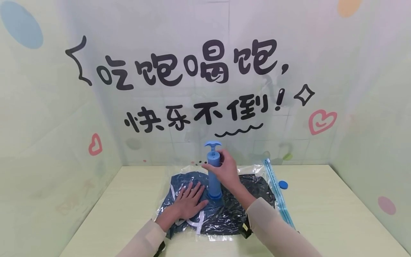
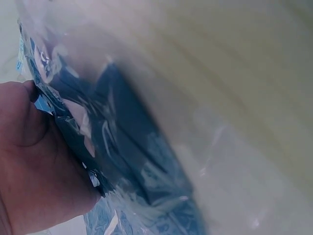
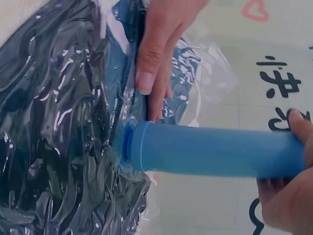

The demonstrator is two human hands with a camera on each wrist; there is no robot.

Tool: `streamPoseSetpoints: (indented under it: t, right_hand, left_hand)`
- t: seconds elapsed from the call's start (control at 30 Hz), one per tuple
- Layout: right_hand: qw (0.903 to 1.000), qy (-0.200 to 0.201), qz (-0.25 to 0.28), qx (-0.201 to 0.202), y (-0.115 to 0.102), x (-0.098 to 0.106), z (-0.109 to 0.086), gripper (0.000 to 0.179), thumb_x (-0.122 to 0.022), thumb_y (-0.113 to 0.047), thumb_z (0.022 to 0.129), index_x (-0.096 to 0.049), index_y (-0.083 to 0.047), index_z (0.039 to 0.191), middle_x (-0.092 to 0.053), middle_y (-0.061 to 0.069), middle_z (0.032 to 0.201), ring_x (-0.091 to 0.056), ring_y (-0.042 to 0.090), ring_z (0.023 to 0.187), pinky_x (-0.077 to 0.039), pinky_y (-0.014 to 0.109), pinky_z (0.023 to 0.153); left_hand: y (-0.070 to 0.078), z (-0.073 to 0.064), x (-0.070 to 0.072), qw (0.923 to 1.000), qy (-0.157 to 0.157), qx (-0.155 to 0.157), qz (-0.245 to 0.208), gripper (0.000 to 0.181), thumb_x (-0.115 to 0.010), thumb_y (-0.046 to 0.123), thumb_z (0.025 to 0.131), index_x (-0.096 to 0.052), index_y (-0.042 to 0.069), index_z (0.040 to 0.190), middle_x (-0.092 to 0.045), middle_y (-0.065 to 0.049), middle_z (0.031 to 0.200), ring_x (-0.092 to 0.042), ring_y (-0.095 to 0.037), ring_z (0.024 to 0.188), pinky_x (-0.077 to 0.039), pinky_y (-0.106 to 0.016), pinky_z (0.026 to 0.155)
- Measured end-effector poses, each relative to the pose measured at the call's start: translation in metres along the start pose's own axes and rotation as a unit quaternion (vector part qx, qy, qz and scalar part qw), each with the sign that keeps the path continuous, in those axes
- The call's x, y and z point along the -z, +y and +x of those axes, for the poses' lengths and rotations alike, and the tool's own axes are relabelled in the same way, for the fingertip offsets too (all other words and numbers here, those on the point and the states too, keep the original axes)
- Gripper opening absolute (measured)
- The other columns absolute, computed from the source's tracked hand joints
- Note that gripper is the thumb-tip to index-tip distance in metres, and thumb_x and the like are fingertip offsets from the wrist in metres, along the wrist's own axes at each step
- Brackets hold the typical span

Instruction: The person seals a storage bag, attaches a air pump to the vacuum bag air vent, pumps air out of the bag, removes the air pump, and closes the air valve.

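Observation:
A clear vacuum storage bag (image 1: 231, 238) lies on the table with dark, folded clothes (image 1: 257, 185) inside, bluish on the left and blackish on the right. Upright on its middle stands a blue hand pump (image 1: 214, 178), its base against the bag and its T-shaped handle on top. My right hand (image 1: 226, 169) grips the pump's barrel near the upper end, below the handle. In the right wrist view the pump (image 3: 215, 152) meets the wrinkled plastic. My left hand (image 1: 189, 203) rests flat on the bag's left half, fingers spread beside the pump. The left wrist view shows this hand (image 2: 44, 161) against the plastic.
A blue zip strip (image 1: 277, 189) runs along the bag's right edge. Beyond it a round blue cap (image 1: 283, 185) lies on the pale table (image 1: 321, 207). Printed walls with black lettering (image 1: 205, 64) enclose the back and sides.

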State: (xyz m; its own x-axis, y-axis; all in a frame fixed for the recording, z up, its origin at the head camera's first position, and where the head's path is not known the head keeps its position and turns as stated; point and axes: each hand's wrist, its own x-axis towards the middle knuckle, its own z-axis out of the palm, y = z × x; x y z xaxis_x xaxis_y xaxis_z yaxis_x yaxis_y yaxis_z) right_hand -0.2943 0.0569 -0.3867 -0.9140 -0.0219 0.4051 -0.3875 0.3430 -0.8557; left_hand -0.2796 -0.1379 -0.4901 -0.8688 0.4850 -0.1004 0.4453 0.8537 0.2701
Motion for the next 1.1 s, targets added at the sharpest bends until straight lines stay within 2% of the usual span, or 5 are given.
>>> streamPoseSetpoints:
  t: [0.2, 0.47, 0.57, 0.87, 1.1]
  right_hand:
    - [0.9959, -0.076, 0.045, 0.017, 0.008, 0.012, 0.004, 0.052, -0.082, -0.017, 0.089, -0.057, -0.003, 0.132, -0.066, 0.01, 0.12, -0.065, 0.027, 0.11, -0.052, 0.048, 0.094]
    - [0.9698, -0.162, 0.182, 0.012, 0.019, 0.024, 0.01, 0.048, -0.067, 0.002, 0.097, -0.041, 0.004, 0.136, -0.061, 0.026, 0.133, -0.059, 0.036, 0.123, -0.044, 0.05, 0.103]
    - [0.964, -0.185, 0.188, 0.028, 0.021, 0.027, 0.011, 0.041, -0.064, 0.003, 0.098, -0.045, 0.004, 0.134, -0.058, 0.026, 0.136, -0.056, 0.036, 0.127, -0.043, 0.05, 0.105]
    - [0.9667, -0.202, 0.15, 0.046, 0.027, 0.037, 0.012, 0.043, -0.062, -0.005, 0.102, -0.05, 0.002, 0.143, -0.059, 0.018, 0.138, -0.056, 0.032, 0.127, -0.042, 0.051, 0.106]
    - [0.9596, -0.238, 0.14, 0.056, 0.027, 0.042, 0.015, 0.045, -0.059, -0.006, 0.104, -0.048, 0.004, 0.147, -0.057, 0.019, 0.141, -0.053, 0.033, 0.131, -0.04, 0.05, 0.107]
  left_hand:
    - [0.001, 0.0, 0.001, 1.0, -0.004, 0.005, 0.001, 0.075, -0.031, 0.06, 0.106, -0.023, 0.011, 0.163, -0.013, -0.01, 0.168, 0.001, -0.037, 0.152, -0.001, -0.061, 0.117]
    - [0.001, -0.002, 0.001, 1.0, 0.001, 0.001, -0.005, 0.075, -0.031, 0.06, 0.107, -0.023, 0.011, 0.163, -0.013, -0.011, 0.168, 0.0, -0.036, 0.152, -0.001, -0.061, 0.117]
    - [0.001, -0.002, 0.001, 1.0, 0.003, 0.0, -0.007, 0.075, -0.031, 0.06, 0.106, -0.024, 0.011, 0.163, -0.014, -0.011, 0.168, 0.0, -0.037, 0.152, -0.001, -0.061, 0.117]
    - [-0.001, -0.001, -0.001, 1.0, 0.006, -0.002, -0.003, 0.08, -0.028, 0.065, 0.105, -0.024, 0.011, 0.163, -0.014, -0.011, 0.168, 0.001, -0.036, 0.153, 0.0, -0.06, 0.117]
    - [-0.004, 0.0, -0.005, 0.9999, 0.01, -0.001, -0.006, 0.077, -0.031, 0.062, 0.105, -0.024, 0.012, 0.163, -0.014, -0.011, 0.168, 0.001, -0.036, 0.152, 0.0, -0.061, 0.116]
